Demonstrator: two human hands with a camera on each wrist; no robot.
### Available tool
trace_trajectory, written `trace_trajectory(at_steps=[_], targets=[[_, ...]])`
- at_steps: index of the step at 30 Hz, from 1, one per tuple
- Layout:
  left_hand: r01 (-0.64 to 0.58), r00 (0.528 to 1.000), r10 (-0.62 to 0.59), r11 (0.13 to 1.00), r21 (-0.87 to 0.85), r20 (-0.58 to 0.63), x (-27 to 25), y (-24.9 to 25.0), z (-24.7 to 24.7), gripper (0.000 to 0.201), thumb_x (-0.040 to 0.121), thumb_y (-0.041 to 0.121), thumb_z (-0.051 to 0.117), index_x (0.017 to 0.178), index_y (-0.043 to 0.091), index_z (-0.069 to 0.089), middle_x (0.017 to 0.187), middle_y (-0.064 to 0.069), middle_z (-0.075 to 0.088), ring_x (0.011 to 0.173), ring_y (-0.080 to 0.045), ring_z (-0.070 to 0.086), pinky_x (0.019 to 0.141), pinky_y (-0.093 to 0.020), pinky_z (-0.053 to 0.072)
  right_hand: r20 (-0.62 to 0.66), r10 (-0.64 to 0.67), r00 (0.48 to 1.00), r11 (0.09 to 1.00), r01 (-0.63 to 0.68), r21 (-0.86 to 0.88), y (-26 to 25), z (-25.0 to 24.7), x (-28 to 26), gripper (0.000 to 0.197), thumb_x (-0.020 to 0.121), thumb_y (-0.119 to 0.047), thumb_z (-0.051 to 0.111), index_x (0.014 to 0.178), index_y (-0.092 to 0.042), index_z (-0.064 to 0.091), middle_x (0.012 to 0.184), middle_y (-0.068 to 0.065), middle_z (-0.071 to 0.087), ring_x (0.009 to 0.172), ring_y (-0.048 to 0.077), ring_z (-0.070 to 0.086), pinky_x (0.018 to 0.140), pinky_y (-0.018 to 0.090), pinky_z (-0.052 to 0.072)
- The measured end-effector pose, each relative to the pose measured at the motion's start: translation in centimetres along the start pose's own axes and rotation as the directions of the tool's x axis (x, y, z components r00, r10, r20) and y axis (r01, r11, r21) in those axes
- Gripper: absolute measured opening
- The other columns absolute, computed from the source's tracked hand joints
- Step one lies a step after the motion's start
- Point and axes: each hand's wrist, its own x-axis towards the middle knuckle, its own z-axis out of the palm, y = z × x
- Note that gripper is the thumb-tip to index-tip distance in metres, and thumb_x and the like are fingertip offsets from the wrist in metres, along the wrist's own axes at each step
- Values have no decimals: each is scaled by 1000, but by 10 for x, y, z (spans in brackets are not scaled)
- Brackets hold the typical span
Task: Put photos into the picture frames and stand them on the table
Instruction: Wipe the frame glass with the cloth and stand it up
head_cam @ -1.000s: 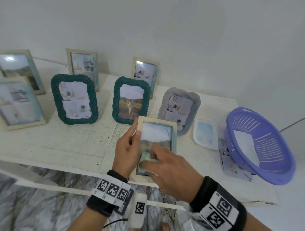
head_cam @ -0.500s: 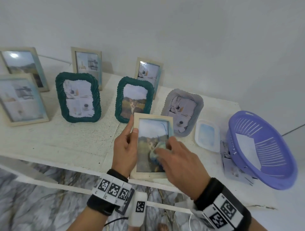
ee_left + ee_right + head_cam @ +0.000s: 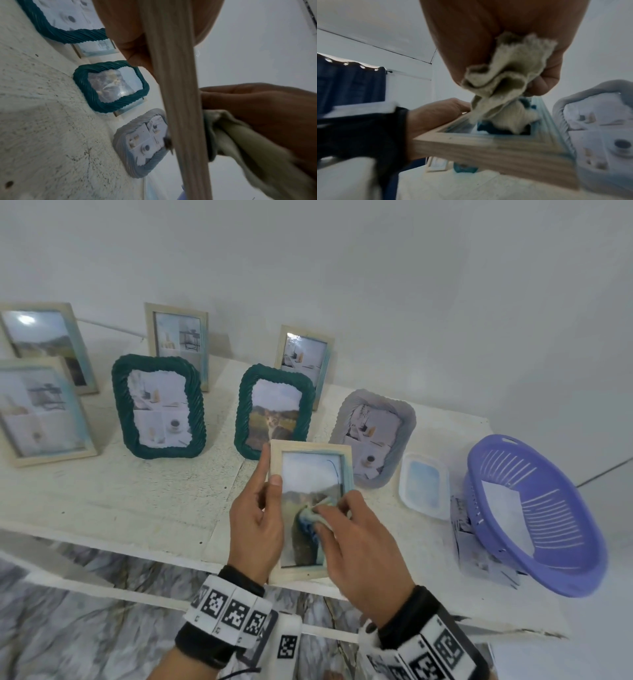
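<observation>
Left hand (image 3: 255,529) has a firm grip on the wooden frame's (image 3: 310,447) left side, above the tabletop's (image 3: 137,501) front edge, probably steadying it while the right hand (image 3: 359,546) pinches a bunched cloth (image 3: 310,517) against the glass, wiping it.

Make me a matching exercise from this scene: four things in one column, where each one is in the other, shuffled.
Things:
1. light wooden frame
2. cloth
3. purple basket
4. grey frame

Places:
A. at the table's right end
B. bunched in the right hand
C. gripped by the left hand
D. standing behind the held frame

Pairs: 1-C, 2-B, 3-A, 4-D
</observation>
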Motion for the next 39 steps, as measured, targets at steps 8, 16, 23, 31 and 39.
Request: trace_trajectory(at_steps=[8, 16, 23, 31, 39], targets=[[-115, 993, 115, 993, -22, 7, -13, 13, 11, 45, 101, 31, 44, 145, 34, 40, 114, 30, 64, 77, 5, 57, 68, -10, 44, -275, 154, 949, 986, -131, 98, 5, -10, 44, 27, 96, -25, 46, 111, -12, 63, 96, 5, 50, 77, 22, 54, 66, 30, 48], [-164, 986, 165, 986, 20, -39, -2, 9, 2, 47, 98, 42, 42, 145, 43, 38, 115, 32, 64, 72, 5, 51, 70, -16, 48, -206, 42, 978, 992, -16, 123, 4, -9, 21, 34, 96, -25, 42, 125, -13, 56, 111, 3, 54, 96, 19, 54, 82, 33, 50], [-197, 980, 200, 977, 87, -22, -2, 9, 8, 48, 100, 41, 41, 147, 45, 34, 79, 16, 47, 57, -11, 37, 49, -31, 42, -278, 102, 955, 993, -82, 82, -2, -13, 37, 33, 92, -19, 46, 124, -12, 52, 113, 6, 48, 90, 21, 52, 77, 28, 47], [-225, 974, 227, 968, 112, -11, -3, 12, 12, 47, 100, 39, 42, 146, 47, 34, 75, 21, 45, 80, -15, 41, 70, -32, 41, -213, 311, 926, 912, -227, 343, -5, -9, 41, 39, 86, -17, 52, 125, -14, 55, 106, -1, 43, 85, 6, 43, 75, 3, 34], [-233, 972, 236, 967, 102, -19, 4, 13, 7, 47, 100, 38, 42, 147, 43, 36, 80, 37, 51, 74, -13, 40, 70, -33, 47, -203, 157, 967, 976, -121, 180, -2, -9, 34, 45, 86, -28, 34, 124, -16, 56, 111, -2, 48, 98, 15, 48, 81, 21, 43]])
